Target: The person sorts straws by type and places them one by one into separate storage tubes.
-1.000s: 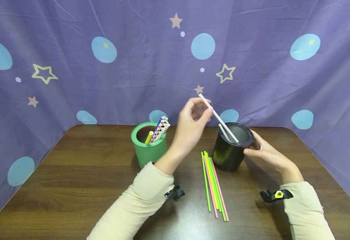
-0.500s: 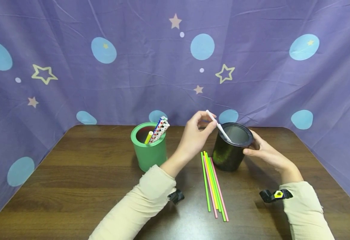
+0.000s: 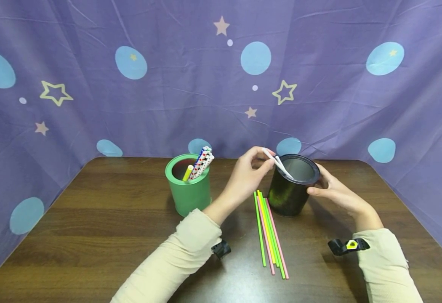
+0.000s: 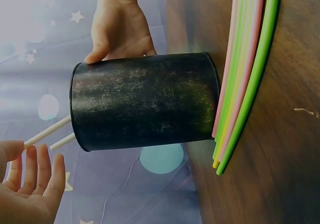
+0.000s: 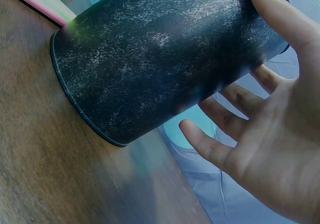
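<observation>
Purple cloth [image 3: 190,97] printed with stars and blue spots hangs behind a brown wooden table [image 3: 111,210]. The left hand [image 3: 248,171] pinches a white stick [image 4: 48,132] near its upper end, thumb against fingers, and the stick slants down into a black can [image 3: 289,198]. The right hand [image 3: 334,192] grips that can's right side, thumb on the near side. A second white stick [image 4: 62,141] leans on the left rim. Left of the can's base, slim sticks [image 3: 267,229] in green, pink and yellow lie close together. Farther left, a green can [image 3: 188,200] stands upright, holding patterned sticks [image 3: 203,164] and a yellow stick [image 3: 188,173].
</observation>
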`<state>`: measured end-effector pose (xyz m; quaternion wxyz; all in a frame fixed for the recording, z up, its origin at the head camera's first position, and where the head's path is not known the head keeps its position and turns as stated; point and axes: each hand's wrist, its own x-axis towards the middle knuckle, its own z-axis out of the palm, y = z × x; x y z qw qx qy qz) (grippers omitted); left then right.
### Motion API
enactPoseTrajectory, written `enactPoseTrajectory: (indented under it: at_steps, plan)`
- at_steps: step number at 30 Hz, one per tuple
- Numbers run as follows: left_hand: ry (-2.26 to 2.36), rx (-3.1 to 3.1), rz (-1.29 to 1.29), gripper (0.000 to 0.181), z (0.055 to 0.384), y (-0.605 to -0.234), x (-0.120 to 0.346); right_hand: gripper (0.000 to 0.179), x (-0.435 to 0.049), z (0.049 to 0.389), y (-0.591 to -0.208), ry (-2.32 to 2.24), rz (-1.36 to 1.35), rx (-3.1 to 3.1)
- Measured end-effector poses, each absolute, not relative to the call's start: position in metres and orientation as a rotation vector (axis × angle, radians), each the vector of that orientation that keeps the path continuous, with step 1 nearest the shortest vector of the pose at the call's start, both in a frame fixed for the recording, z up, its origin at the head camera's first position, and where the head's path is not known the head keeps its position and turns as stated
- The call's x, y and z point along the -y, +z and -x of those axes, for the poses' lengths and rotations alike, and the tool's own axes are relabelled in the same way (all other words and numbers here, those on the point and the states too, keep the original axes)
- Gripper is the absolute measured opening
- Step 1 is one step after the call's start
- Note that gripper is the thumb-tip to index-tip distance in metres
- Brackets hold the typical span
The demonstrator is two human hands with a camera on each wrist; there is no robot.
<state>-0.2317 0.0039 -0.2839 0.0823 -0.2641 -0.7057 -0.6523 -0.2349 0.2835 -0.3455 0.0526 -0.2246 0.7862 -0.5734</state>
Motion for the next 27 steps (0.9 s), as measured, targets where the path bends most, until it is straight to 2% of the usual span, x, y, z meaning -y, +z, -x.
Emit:
enactPoseTrajectory:
  at_steps: [7, 19, 27]
  plan:
    - [-1.914, 2.185, 0.730, 0.020, 0.231, -0.288, 0.004, 0.073, -0.282, 0.235, -0.344, -1.733, 0.678, -2.395]
    - [-1.814, 2.414, 0.673, 0.019, 0.230, -0.302, 0.016, 0.072, -0.282, 0.233, -0.344, -1.736, 0.693, -2.391]
    - [-1.650, 2.692, 0.592, 0.017, 0.237, -0.323, 0.023, 0.073, -0.282, 0.233, -0.344, -1.732, 0.683, -2.399]
